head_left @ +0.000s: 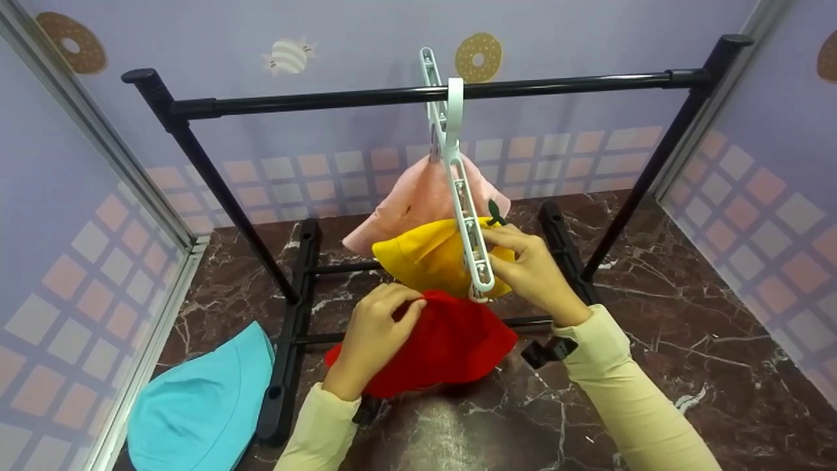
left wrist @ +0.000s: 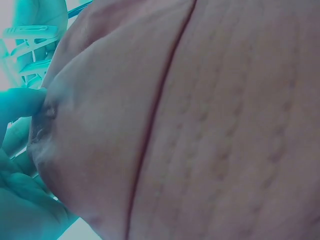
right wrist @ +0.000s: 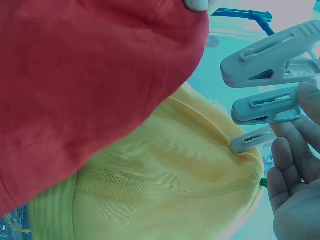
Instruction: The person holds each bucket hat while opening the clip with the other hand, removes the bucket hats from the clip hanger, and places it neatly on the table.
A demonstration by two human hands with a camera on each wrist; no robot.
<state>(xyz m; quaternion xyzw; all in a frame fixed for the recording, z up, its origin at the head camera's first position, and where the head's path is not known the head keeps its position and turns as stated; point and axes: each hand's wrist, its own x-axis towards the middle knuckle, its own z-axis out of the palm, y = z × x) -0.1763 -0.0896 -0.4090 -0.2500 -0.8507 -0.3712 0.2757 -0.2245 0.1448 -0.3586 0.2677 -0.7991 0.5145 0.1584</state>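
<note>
My left hand [head_left: 373,330] pinches the crown of a red bucket hat [head_left: 454,340], which hangs from the fingertips with its brim down. That hat fills most of the left wrist view. On the other side, my right hand [head_left: 539,275] is at the near arm of a white clip hanger [head_left: 465,203]. In the right wrist view its thumb and fingers pinch the tail of the middle clip [right wrist: 265,106], whose mouth holds no cloth. Behind that, another clip [right wrist: 252,140] grips a yellow hat [head_left: 418,255] near its green sprout. The nearest clip [right wrist: 270,57] bears nothing.
The hanger hooks over the black rail [head_left: 327,99] of a garment rack, its arms pointing toward and away from me. A pink hat [head_left: 412,203] hangs from the far arm. At the lower left, a light-blue hat [head_left: 203,399] lies against the rack's foot [head_left: 281,392] on the marbled surface.
</note>
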